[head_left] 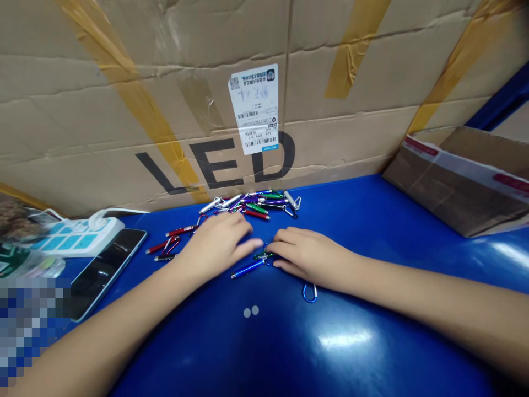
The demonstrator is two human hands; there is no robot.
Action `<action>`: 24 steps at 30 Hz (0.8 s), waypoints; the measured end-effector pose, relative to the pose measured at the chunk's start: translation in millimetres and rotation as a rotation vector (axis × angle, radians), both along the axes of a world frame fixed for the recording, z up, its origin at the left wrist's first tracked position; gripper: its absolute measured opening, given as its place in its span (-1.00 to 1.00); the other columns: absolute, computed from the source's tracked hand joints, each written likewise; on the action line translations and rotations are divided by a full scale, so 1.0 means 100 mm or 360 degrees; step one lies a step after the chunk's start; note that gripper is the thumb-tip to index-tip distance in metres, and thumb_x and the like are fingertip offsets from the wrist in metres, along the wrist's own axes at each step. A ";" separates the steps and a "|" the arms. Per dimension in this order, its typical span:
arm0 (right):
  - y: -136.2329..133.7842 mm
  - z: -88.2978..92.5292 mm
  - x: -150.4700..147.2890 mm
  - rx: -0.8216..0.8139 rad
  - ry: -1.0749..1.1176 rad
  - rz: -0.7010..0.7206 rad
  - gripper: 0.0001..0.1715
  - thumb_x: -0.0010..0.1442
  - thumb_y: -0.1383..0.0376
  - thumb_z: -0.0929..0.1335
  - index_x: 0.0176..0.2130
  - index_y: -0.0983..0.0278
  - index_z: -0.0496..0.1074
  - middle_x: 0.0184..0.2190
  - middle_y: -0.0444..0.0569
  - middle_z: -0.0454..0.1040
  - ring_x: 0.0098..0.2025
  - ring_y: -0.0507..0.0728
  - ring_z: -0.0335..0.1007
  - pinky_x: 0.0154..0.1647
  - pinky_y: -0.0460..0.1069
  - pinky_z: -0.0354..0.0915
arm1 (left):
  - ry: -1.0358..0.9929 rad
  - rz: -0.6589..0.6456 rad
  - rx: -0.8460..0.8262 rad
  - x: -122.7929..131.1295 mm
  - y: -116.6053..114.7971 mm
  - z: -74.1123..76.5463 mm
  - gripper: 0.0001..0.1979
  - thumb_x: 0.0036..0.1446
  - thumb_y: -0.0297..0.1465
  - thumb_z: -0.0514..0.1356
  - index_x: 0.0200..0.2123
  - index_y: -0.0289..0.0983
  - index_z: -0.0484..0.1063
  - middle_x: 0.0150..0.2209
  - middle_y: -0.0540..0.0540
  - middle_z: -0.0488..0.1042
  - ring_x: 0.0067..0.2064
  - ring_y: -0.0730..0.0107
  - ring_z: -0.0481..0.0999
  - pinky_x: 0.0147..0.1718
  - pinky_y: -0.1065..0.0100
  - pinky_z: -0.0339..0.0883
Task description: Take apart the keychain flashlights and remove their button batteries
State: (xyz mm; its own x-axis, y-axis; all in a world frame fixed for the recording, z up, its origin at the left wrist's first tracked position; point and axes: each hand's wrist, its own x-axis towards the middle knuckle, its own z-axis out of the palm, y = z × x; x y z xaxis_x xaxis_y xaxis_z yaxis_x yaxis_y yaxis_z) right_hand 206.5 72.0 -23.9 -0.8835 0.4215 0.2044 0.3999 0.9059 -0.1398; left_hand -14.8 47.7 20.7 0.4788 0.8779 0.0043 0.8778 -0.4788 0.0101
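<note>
My left hand (217, 242) and my right hand (308, 255) rest close together on the blue table (372, 309), fingertips almost meeting. Between the fingertips sits a small green keychain light (262, 255), pinched from both sides. A blue keychain light (248, 269) lies just below it, touching the same spot. A blue carabiner clip (309, 293) pokes out under my right palm. Behind my hands lies a pile of keychain lights (256, 204) in red, green, purple and silver. Two red ones (165, 245) lie left of my left hand.
A big cardboard box (206, 99) marked LED walls off the back. A smaller open carton (463, 182) stands at the right. A phone (105, 270) and a white power strip (78, 234) lie at the left. Two small silver discs (250, 311) sit near me.
</note>
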 end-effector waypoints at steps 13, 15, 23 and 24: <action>0.00 0.00 -0.01 0.0059 0.0014 0.0023 -0.63 0.34 0.18 0.21 -0.04 0.31 0.46 -0.18 0.07 0.45 -0.21 0.16 0.35 -0.14 0.09 0.31 | 0.0009 0.0672 -0.0005 -0.12 0.36 -0.16 -0.31 0.16 0.05 -0.01 0.22 -0.25 0.17 0.07 -0.33 0.30 0.10 -0.17 0.31 -0.05 -0.02 0.31; 0.00 0.01 -0.01 0.0045 0.0011 0.0026 -0.63 0.35 0.18 0.20 -0.04 0.31 0.46 -0.18 0.08 0.44 -0.20 0.17 0.35 -0.13 0.09 0.31 | -0.0012 0.0680 -0.0024 -0.12 0.39 -0.17 -0.39 0.19 -0.04 -0.01 0.19 -0.27 0.19 0.05 -0.32 0.31 0.09 -0.10 0.35 -0.05 0.05 0.32; -0.01 0.01 -0.01 0.0076 -0.0018 0.0009 -0.63 0.35 0.19 0.20 -0.05 0.31 0.46 -0.18 0.07 0.45 -0.20 0.18 0.35 -0.12 0.10 0.32 | 0.0002 0.0748 -0.0062 -0.08 0.58 -0.14 -0.58 0.17 -0.26 0.18 0.04 -0.34 0.30 -0.02 -0.28 0.41 -0.11 0.08 0.52 -0.18 0.14 0.43; -0.02 0.02 -0.02 0.0098 -0.0029 -0.0001 -0.62 0.35 0.18 0.20 -0.02 0.31 0.45 -0.18 0.07 0.45 -0.20 0.18 0.35 -0.13 0.10 0.32 | 0.0009 0.0773 -0.0051 -0.06 0.60 -0.15 -0.60 0.20 -0.27 0.19 0.05 -0.34 0.31 -0.01 -0.26 0.41 -0.10 0.12 0.51 -0.16 0.12 0.44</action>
State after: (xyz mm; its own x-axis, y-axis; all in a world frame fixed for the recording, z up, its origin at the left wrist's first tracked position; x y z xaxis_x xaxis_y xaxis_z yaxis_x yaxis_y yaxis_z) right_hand 205.0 70.1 -21.7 -0.8870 0.4092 0.2141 0.4024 0.9123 -0.0765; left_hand -20.5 107.9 5.8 0.0139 0.9995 -0.0276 0.9998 -0.0136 0.0126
